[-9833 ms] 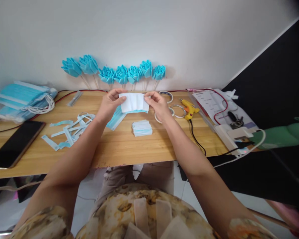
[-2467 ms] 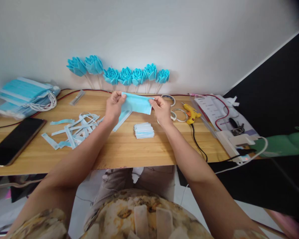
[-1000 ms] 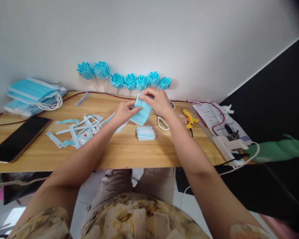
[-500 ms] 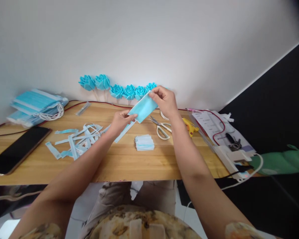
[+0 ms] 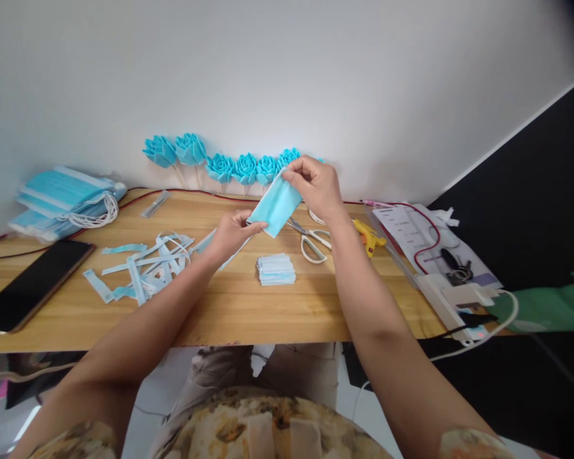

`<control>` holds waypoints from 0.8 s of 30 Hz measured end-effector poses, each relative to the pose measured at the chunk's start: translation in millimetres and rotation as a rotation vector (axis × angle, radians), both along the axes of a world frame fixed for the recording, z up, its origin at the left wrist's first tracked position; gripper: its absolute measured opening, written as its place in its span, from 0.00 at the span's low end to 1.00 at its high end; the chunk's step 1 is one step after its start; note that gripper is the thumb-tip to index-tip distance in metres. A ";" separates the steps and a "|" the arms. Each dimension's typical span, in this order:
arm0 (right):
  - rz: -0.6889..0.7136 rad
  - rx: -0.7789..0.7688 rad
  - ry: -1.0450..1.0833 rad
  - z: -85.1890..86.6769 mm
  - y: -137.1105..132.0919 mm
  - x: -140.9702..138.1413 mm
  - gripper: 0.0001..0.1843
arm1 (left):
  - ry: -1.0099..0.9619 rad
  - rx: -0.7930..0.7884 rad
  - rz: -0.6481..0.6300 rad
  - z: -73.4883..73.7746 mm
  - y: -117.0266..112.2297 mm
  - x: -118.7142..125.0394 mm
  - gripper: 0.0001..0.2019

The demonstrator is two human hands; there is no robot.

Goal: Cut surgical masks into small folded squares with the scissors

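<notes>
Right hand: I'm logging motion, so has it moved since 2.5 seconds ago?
Yes, upward in the view: judged against the blue flowers, the right hand was below them and now overlaps the row's right end.

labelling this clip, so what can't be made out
Head view: far face of the blue mask piece, hidden by its near side.
Head view: most of the rightmost blue flower, behind the right hand.
Head view: nozzle of the yellow glue gun, behind the right forearm.
Head view: part of the green object, beyond the right edge.
Head view: wording on the printed sheet, too small.
</notes>
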State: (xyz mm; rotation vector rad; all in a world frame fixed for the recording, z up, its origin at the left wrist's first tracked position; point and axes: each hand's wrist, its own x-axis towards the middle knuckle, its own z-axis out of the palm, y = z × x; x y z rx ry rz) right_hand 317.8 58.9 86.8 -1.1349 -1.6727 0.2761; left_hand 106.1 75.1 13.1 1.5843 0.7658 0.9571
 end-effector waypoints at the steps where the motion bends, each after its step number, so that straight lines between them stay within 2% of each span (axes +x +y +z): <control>1: -0.003 -0.001 -0.010 0.4 -0.6 0.0 0.12 | 0.000 0.010 -0.008 0.0 -0.2 0.3 0.21; 11: 0.004 0.009 -0.073 1.9 -2.0 0.1 0.13 | -0.046 -0.021 -0.016 10.4 -3.0 -0.1 0.25; 15: 0.019 0.025 -0.060 2.5 -2.6 -1.5 0.12 | -0.062 0.005 0.029 15.2 -1.4 -4.6 0.27; 24: 0.005 0.058 -0.054 4.6 -3.6 -1.3 0.14 | -0.051 -0.028 0.012 7.9 3.5 -6.0 0.23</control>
